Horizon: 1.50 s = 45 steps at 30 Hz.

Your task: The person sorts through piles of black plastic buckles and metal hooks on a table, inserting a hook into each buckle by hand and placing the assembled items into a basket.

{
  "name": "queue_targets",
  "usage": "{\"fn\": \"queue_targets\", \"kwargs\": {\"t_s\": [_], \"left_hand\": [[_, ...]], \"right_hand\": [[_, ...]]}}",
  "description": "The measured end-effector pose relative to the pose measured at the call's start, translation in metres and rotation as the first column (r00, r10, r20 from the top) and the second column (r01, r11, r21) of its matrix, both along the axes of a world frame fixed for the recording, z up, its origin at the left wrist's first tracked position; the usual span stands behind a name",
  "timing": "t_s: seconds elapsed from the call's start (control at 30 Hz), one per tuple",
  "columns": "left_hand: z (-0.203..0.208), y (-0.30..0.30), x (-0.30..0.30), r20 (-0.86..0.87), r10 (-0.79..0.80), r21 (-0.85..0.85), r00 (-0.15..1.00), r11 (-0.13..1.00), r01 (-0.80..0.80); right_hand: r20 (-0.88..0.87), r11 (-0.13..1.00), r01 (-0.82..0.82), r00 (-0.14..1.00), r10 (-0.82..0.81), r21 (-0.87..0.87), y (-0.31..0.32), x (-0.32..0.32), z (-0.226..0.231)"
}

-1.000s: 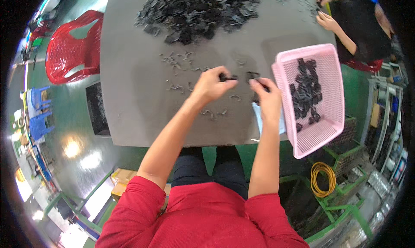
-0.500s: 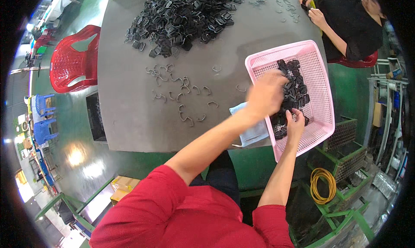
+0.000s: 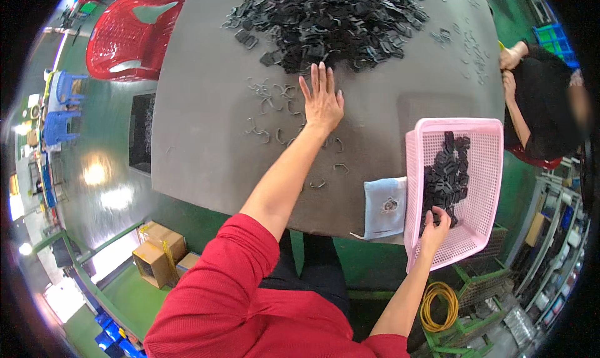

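My left hand (image 3: pixel 323 105) reaches over the table with its fingers spread, empty, fingertips at the near edge of a big heap of small black plastic pieces (image 3: pixel 325 24). Several bent metal wire clips (image 3: pixel 270 100) lie loose around that hand and left of it. At the right, a pink perforated basket (image 3: pixel 490 189) holds more black plastic pieces (image 3: pixel 449 167). My right hand (image 3: pixel 435 230) is inside its near end, fingers curled against the pieces; what lies between them cannot be made out.
A light blue cloth pouch (image 3: pixel 384 208) lies against the basket's left side. The grey table (image 3: pixel 206 164) ends just before my body. Another person (image 3: pixel 544 102) sits beyond its right edge. A red chair (image 3: pixel 134 36) stands at the left, a coiled yellow hose (image 3: pixel 439 307) low at the right.
My left hand has left the basket, moving left to the heap, and its fingers have spread. My right hand stays in the basket. The whole view has shifted.
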<state>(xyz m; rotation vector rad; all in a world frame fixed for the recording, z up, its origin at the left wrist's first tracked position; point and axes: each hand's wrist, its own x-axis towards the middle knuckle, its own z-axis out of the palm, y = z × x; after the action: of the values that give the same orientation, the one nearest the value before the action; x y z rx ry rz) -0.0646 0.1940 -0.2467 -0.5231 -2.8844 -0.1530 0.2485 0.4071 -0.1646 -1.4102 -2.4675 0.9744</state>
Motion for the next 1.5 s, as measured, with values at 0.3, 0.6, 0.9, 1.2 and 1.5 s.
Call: {"fn": "queue_targets", "kwargs": {"t_s": [0.3,0.6,0.9,1.2,1.5], "left_hand": [[0.01,-0.093,0.014,0.088,-0.12,0.12,0.989,0.987,0.109],[0.034,-0.096,0.175,0.336,-0.452,0.106,0.827,0.89,0.443],[0.001,-0.081,0.037,0.076,-0.052,-0.02,0.996,0.998,0.053],[0.011,-0.239,-0.006,0.023,0.464,-0.179,0.886,0.873,-0.453],[-0.003,-0.137,0.172,0.097,-0.539,-0.022,0.837,0.839,0.543]], "right_hand": [[0.009,0.992,-0.067,0.998,0.068,-0.105,0.008,0.015,-0.038],[0.007,0.989,-0.068,0.998,0.07,-0.128,0.007,0.013,-0.034],[-0.067,0.98,-0.039,0.997,0.027,-0.193,0.019,0.026,-0.047],[-0.013,0.976,-0.046,0.999,0.044,-0.212,0.015,0.016,-0.04],[0.029,0.989,-0.134,0.99,0.136,-0.056,0.026,0.018,-0.04]]}}
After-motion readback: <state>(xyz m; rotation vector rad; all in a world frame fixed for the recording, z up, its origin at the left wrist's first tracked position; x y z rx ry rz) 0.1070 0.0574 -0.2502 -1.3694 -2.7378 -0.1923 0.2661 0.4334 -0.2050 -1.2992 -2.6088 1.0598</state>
